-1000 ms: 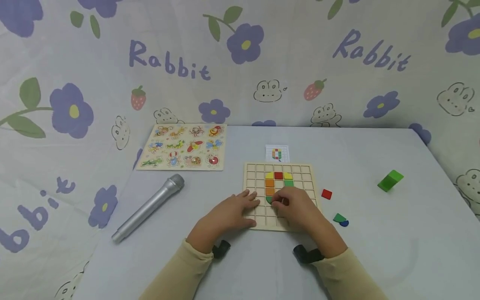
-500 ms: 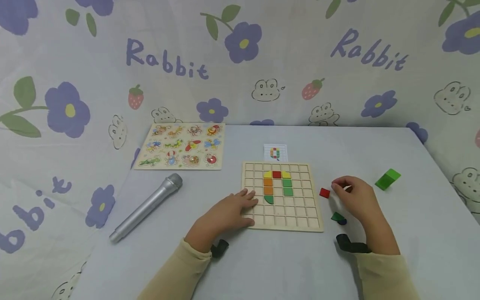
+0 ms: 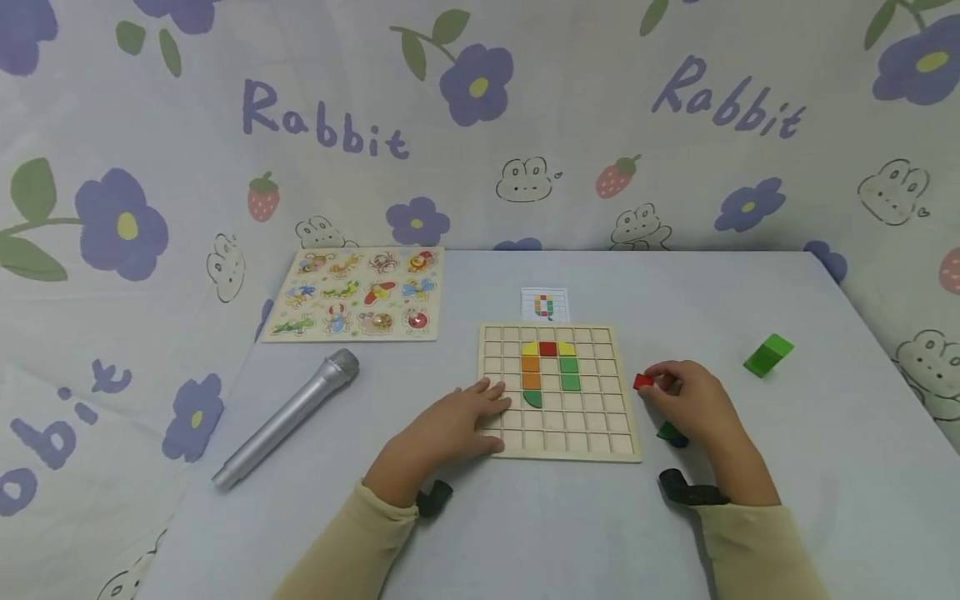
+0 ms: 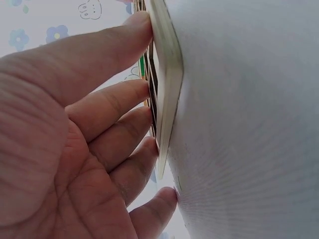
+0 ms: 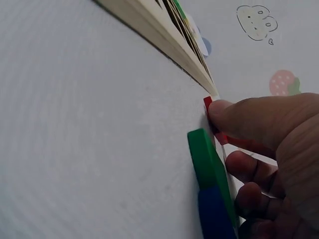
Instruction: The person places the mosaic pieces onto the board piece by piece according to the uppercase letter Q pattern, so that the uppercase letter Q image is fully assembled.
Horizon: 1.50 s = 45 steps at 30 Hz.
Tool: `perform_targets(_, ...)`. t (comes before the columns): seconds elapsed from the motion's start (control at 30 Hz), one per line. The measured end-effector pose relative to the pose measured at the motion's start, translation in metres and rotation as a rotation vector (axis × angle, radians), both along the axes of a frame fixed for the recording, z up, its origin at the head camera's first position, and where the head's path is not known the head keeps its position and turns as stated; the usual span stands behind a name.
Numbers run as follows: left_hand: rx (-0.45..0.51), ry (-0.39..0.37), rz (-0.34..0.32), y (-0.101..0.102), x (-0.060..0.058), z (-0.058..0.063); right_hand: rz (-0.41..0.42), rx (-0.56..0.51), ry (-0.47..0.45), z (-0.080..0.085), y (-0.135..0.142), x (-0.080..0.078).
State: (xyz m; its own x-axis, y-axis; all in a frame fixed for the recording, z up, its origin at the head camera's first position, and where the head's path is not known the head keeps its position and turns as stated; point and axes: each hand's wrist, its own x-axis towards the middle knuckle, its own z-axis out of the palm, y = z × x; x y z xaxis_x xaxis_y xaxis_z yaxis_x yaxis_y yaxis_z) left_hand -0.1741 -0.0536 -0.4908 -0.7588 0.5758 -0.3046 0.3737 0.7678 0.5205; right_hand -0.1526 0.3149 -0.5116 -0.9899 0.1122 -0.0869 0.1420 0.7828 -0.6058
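My left hand [image 3: 456, 429] rests on the left edge of a wooden grid board [image 3: 600, 417], its fingers fairly straight; in the left wrist view the thumb [image 4: 114, 42] touches the board's rim. Yellow, red, orange and green tiles sit in the grid, forming an arch, with a green quarter-round tile [image 3: 532, 399] at its lower left. Right of the board, my right hand [image 3: 693, 400] pinches a red square tile [image 3: 641, 381] at the tabletop, the thumb on it in the right wrist view. Below that hand lie a green tile [image 5: 202, 159] and a blue tile [image 5: 214, 211], touching.
Behind the board lies a small pattern card [image 3: 544, 305]. An insect puzzle board [image 3: 360, 292] and a silver microphone [image 3: 288, 417] are on the left. A green block [image 3: 768, 356] stands at the right. Patterned cloth hangs behind the table.
My right hand has left the grid board, moved right, and come down onto the red square tile. The left hand has stayed on the board's edge. The head view has shifted slightly.
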Motion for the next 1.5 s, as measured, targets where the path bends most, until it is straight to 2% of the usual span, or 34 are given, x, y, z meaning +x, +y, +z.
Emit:
perform_targets(0.23,0.007,-0.006,0.011,-0.001,0.000,-0.001,-0.027,0.011,0.004,-0.002,-0.001,-0.001)
perform_targets(0.47,0.007,0.000,0.002,0.000,0.000,-0.001,-0.126,-0.060,0.001,-0.002,-0.002,0.002)
perform_targets(0.63,0.000,0.003,-0.001,-0.001,0.000,-0.002,-0.163,-0.153,0.035,0.010,-0.017,0.003)
perform_targets(0.7,-0.003,0.004,0.001,-0.001,0.000,-0.003,-0.141,-0.200,0.058,0.019,-0.033,0.002)
perform_targets(0.8,-0.004,0.005,0.002,-0.002,-0.001,-0.003,-0.058,-0.237,0.076,0.028,-0.062,-0.002)
perform_targets(1.0,-0.004,0.007,-0.007,-0.001,-0.002,-0.004,0.087,-0.202,0.064,0.028,-0.102,-0.012)
perform_targets(1.23,0.001,0.003,-0.006,0.001,-0.001,-0.002,0.115,-0.119,-0.002,0.018,-0.113,-0.013)
perform_targets(1.5,-0.005,0.008,-0.002,-0.001,0.000,0.000,0.146,-0.098,-0.037,0.014,-0.117,-0.012)
